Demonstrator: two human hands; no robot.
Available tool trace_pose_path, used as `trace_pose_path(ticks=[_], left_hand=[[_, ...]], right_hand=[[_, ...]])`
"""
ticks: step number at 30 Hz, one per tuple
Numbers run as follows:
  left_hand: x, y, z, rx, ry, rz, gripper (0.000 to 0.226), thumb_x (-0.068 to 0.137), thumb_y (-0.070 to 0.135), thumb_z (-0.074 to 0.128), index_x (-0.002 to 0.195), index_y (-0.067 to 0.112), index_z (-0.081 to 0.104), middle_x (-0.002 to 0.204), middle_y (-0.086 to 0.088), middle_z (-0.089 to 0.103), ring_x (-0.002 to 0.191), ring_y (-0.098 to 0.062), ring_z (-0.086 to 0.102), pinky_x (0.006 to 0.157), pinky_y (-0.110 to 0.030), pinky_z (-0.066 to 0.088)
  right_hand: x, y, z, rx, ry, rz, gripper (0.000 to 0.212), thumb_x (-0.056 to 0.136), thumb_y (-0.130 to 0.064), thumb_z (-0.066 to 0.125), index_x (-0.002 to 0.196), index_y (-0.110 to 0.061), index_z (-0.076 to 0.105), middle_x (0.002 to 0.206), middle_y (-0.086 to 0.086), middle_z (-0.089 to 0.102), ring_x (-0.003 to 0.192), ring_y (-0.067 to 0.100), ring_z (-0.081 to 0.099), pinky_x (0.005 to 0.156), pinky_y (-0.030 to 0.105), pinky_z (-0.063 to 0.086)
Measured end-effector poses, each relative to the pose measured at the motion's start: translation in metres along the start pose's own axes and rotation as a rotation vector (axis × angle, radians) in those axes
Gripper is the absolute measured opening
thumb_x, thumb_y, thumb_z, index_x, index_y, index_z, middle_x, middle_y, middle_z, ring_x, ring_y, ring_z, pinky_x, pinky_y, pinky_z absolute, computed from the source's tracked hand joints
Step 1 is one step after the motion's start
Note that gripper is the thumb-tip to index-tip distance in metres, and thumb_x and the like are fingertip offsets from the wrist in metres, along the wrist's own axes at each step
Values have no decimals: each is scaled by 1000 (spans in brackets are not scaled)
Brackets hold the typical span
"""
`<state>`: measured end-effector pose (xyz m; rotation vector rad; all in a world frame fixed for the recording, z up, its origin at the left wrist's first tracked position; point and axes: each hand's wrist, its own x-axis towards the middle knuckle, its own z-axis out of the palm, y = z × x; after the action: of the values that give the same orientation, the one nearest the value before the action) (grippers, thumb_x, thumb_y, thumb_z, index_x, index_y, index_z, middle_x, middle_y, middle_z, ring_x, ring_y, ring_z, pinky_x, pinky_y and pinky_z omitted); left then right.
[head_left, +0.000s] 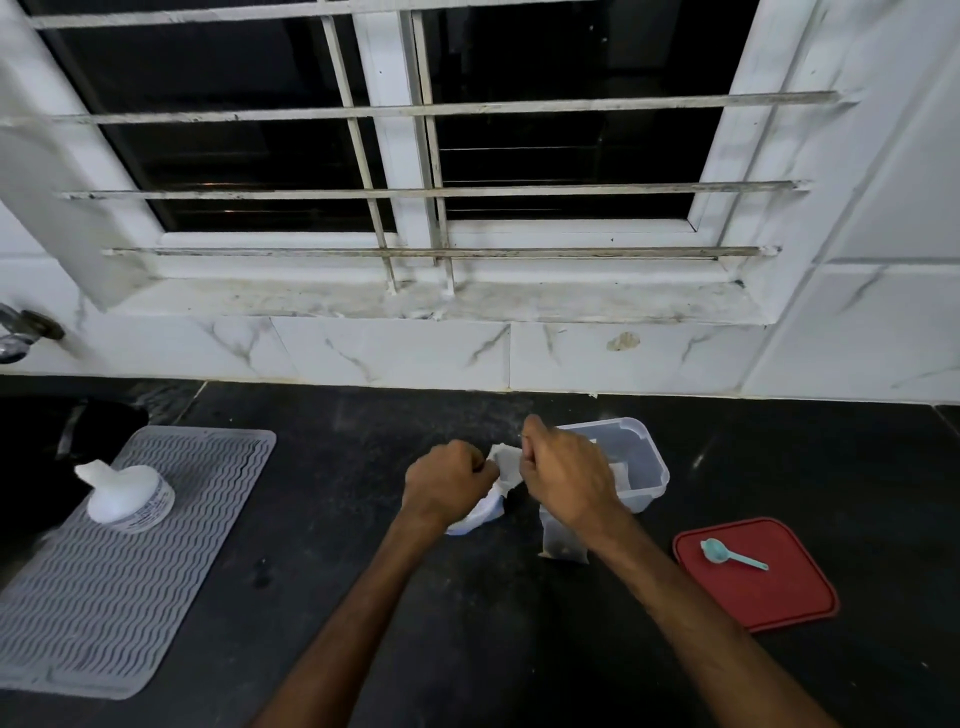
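- Centre of the frame, both hands are on a white pouch (503, 467), held just above the dark counter (353, 509).
- Left hand (447, 480): fingers curled tight, gripping the pouch's left edge.
- Right hand (563, 475): fingers bunched, pinching the pouch's top right edge.
- Just behind the right hand sits a clear tub (644, 457), open-topped.
- Under the right wrist, a small clear packet (561, 548) with something dark inside lies on the counter.
- Lower right: a red lid (779, 603), with a teal spoon (730, 554) lying on it.
- Lower left: a grey ribbed mat (104, 597), with a white bottle (127, 496) lying on its upper part.
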<state>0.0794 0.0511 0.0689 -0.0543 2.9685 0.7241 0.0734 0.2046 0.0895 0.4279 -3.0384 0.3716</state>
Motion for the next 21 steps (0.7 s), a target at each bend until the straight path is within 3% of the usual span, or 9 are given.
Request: trace_pose_path(ticks=[3,6,11,14,21], left_hand=[[-2,-14,0,-57,-29,1,42,92,35,54,59,10,60,62,-6,64,57,-17,58,58,-35,46],[-5,-21,4,-58,-34,4,44,92,38,54,57,13,54,63,-3,64,61,-19,60,57,-31,42],[-4,-30,6,-89,-61,-6,41,94,38,55,59,16,53,65,-5,62,63,-22,61,57,-29,40],[-2,-35,5,-109,-94,9,40,94,34,54,59,16,55,62,-1,62,59,-18,59,55,-27,40],[-4,-30,4,-145,-144,51,40,94,34,51,56,20,59,67,-1,70,63,-16,65,65,-31,51]], right_hand=[[-6,-7,0,-4,12,-104,22,96,-22,55,117,-19,50,116,4,59,99,20,61,79,31,50],[-13,-18,14,-17,-47,-251,34,91,-16,62,124,-22,56,128,2,48,107,20,58,84,33,52],[-14,-16,15,252,-66,-150,22,97,-18,53,113,-20,68,120,-6,61,102,12,61,88,22,49],[-13,-15,16,295,-187,-95,33,95,-12,51,122,-23,66,120,-4,69,104,13,65,96,31,51],[-16,-15,1,-147,-387,-136,58,95,-15,51,146,-37,36,124,9,61,107,28,60,89,37,48]])
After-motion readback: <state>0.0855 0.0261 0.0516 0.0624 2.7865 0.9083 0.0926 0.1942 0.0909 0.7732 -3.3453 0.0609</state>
